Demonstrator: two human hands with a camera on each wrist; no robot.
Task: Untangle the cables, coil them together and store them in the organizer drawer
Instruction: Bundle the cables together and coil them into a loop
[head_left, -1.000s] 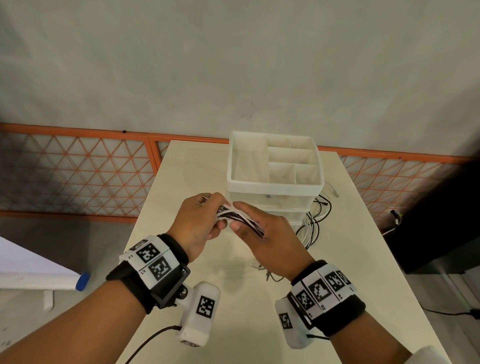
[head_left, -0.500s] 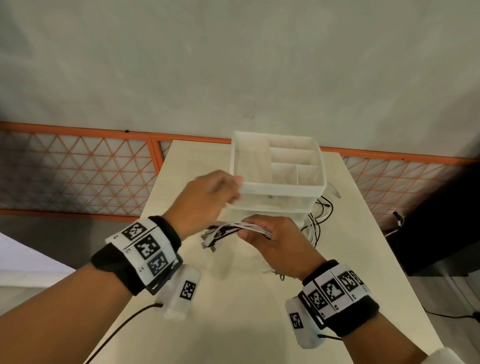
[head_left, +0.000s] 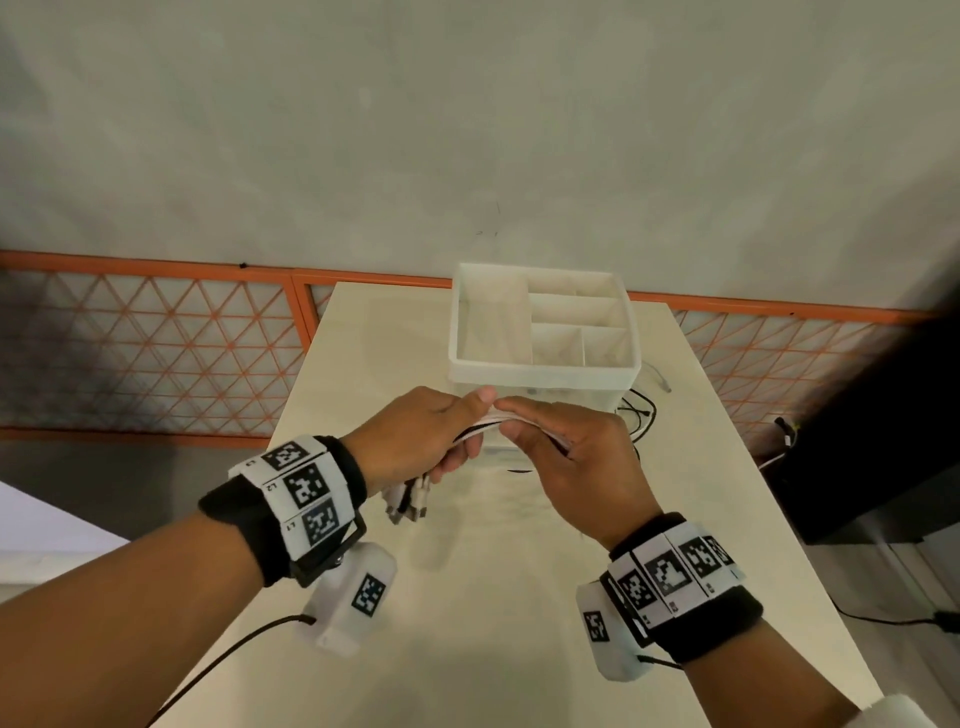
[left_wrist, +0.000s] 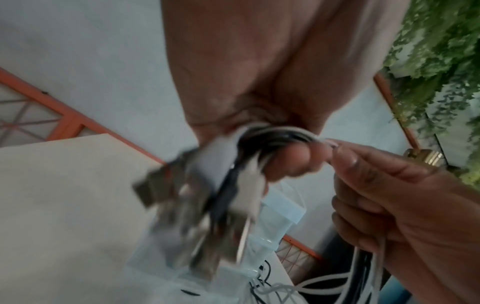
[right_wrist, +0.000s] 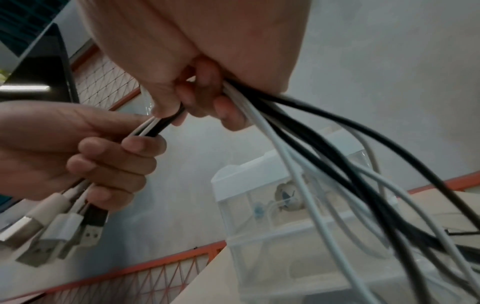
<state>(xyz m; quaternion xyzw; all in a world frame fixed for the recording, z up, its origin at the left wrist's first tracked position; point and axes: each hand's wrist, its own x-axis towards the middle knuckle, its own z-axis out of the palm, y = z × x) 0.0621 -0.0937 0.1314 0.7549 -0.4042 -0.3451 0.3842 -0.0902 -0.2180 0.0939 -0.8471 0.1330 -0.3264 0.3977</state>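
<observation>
A bundle of white and black cables (head_left: 488, 422) runs between both hands above the table, just in front of the organizer (head_left: 543, 371). My left hand (head_left: 436, 439) grips the bundle near its USB plugs (head_left: 408, 501), which hang below the fist (right_wrist: 59, 230). My right hand (head_left: 561, 441) grips the same cables (right_wrist: 298, 131) right beside it; the thumbs nearly touch. From the right fist the cables (left_wrist: 363, 273) trail down to the table. The translucent white organizer has open top compartments and drawers (right_wrist: 272, 205) below.
The loose cable ends (head_left: 636, 415) lie on the cream table (head_left: 493, 597) to the right of the organizer. An orange lattice railing (head_left: 156, 353) runs behind the table. A dark cabinet (head_left: 883, 441) stands off the table's right edge.
My left hand came back from the organizer's front rim to the bundle and now grips it near the plugs. Both hands have risen closer to the organizer.
</observation>
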